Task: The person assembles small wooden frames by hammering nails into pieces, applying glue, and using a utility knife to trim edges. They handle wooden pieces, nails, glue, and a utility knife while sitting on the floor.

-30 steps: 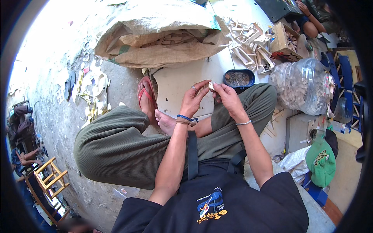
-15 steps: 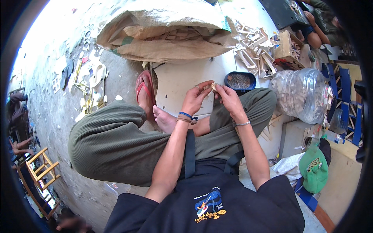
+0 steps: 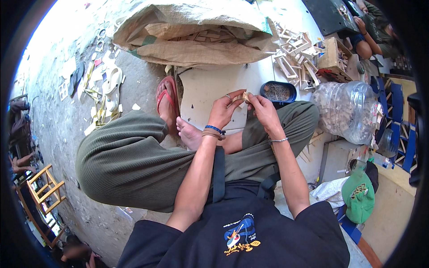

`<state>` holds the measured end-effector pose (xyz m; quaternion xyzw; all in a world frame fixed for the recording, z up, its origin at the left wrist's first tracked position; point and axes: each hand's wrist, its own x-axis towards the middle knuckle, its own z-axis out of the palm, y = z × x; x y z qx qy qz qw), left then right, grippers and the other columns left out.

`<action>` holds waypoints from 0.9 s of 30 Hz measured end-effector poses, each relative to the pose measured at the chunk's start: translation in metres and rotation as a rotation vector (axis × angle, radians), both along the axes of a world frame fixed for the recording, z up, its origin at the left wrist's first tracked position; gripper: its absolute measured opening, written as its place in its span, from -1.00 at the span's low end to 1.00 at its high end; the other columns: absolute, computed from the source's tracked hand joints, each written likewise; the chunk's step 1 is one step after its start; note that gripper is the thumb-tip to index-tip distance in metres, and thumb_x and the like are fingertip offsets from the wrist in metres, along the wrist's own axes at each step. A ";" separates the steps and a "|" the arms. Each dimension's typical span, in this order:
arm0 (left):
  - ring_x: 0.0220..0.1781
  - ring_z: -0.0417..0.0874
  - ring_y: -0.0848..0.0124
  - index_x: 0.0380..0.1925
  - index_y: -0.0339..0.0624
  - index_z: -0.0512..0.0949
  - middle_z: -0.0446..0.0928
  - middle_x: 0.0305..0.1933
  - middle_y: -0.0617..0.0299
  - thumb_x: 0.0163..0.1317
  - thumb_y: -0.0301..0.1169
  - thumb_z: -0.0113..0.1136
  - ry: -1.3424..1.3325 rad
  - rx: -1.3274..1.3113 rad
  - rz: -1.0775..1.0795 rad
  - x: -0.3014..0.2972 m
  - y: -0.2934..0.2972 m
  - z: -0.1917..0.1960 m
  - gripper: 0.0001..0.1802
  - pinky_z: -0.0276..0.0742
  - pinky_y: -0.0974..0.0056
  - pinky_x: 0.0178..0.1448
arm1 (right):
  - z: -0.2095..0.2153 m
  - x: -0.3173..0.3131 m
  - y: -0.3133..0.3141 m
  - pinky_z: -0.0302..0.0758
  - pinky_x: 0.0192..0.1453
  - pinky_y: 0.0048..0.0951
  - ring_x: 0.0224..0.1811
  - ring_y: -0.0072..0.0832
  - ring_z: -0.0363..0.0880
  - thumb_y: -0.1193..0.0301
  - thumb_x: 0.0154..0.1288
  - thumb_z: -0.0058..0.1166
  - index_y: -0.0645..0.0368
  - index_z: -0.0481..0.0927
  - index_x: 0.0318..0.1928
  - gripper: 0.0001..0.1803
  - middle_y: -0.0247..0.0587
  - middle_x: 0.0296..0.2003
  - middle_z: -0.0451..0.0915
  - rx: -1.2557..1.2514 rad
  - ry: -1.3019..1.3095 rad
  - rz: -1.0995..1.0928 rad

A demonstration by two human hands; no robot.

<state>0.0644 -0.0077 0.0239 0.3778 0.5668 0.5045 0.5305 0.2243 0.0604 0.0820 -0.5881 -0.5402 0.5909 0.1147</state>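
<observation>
Though small, block [image 3: 246, 96] between hands [image 3: 220, 111] [image 3: 264, 110].

White cloth [image 3: 330, 189] lies bunched just left of the green cap [image 3: 359, 197], and a grey box [image 3: 336, 156] stands near, beyond the cap. Well to the cap's left are a yellowish wooden stool [image 3: 53, 190] and, farther forward, a black sole-shaped piece [image 3: 76, 79] and pale cut-out scraps [image 3: 113, 81].

Sack [image 3: 196, 57] ahead, frames [image 3: 298, 47] at its right, tub [image 3: 292, 94] just past right hand [image 3: 264, 109].
</observation>
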 end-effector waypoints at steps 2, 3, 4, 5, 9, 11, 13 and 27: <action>0.00 0.71 0.51 0.21 -0.16 0.66 0.77 0.03 0.18 0.44 -0.43 0.27 0.003 0.010 0.033 0.001 0.000 0.001 -0.63 0.59 0.35 0.13 | 0.001 0.000 0.000 0.34 -0.32 -0.60 -0.43 -0.71 0.37 0.01 0.56 0.08 0.21 0.68 -0.20 -0.53 -0.47 -0.44 0.59 0.046 -0.007 0.021; 0.05 0.69 0.51 0.23 -0.19 0.64 0.76 0.08 0.20 0.44 -0.45 0.26 -0.004 0.012 0.022 0.001 0.000 0.002 -0.62 0.57 0.35 0.18 | 0.001 0.000 0.000 0.34 -0.32 -0.60 -0.44 -0.71 0.37 0.01 0.56 0.08 0.21 0.68 -0.20 -0.53 -0.47 -0.44 0.59 0.045 -0.001 0.021; 0.10 0.67 0.52 0.25 -0.21 0.62 0.74 0.12 0.22 0.45 -0.47 0.25 -0.009 -0.006 0.003 0.000 0.000 0.002 -0.61 0.55 0.35 0.23 | 0.002 0.000 0.000 0.33 -0.33 -0.60 -0.44 -0.71 0.37 0.01 0.56 0.08 0.21 0.68 -0.20 -0.53 -0.47 -0.45 0.59 0.052 0.000 0.023; 0.15 0.65 0.53 0.27 -0.23 0.61 0.72 0.17 0.24 0.46 -0.49 0.24 -0.013 -0.024 -0.010 0.000 0.000 0.003 -0.60 0.53 0.36 0.28 | 0.002 0.000 -0.001 0.33 -0.33 -0.60 -0.45 -0.71 0.36 0.01 0.56 0.08 0.21 0.68 -0.20 -0.53 -0.47 -0.45 0.59 0.067 0.004 0.028; 0.18 0.64 0.53 0.27 -0.25 0.60 0.71 0.19 0.23 0.46 -0.48 0.24 -0.033 -0.030 -0.004 -0.001 0.001 0.005 -0.60 0.53 0.35 0.29 | 0.002 -0.003 -0.002 0.33 -0.34 -0.59 -0.45 -0.71 0.36 0.00 0.57 0.07 0.22 0.69 -0.21 -0.52 -0.47 -0.45 0.60 0.070 0.003 0.018; 0.19 0.64 0.52 0.27 -0.26 0.60 0.71 0.19 0.22 0.46 -0.48 0.24 -0.036 -0.047 -0.005 -0.001 0.000 0.006 -0.60 0.52 0.35 0.30 | 0.002 -0.004 -0.002 0.33 -0.34 -0.58 -0.45 -0.71 0.36 0.00 0.56 0.07 0.22 0.69 -0.21 -0.51 -0.46 -0.45 0.60 0.073 -0.012 0.011; 0.20 0.64 0.51 0.28 -0.26 0.60 0.70 0.20 0.21 0.46 -0.47 0.24 -0.045 -0.049 -0.004 -0.001 0.001 0.006 -0.59 0.51 0.35 0.32 | 0.001 -0.005 -0.002 0.33 -0.35 -0.58 -0.45 -0.71 0.36 0.01 0.56 0.07 0.23 0.70 -0.21 -0.50 -0.46 -0.45 0.60 0.065 -0.023 0.008; 0.26 0.62 0.50 0.32 -0.23 0.57 0.68 0.26 0.19 0.45 -0.46 0.26 -0.009 -0.050 -0.021 -0.003 0.000 0.001 -0.55 0.48 0.33 0.37 | -0.004 -0.005 -0.002 0.34 -0.29 -0.55 -0.42 -0.69 0.41 0.04 0.56 0.08 0.31 0.72 -0.18 -0.49 -0.43 -0.47 0.61 0.083 -0.040 0.011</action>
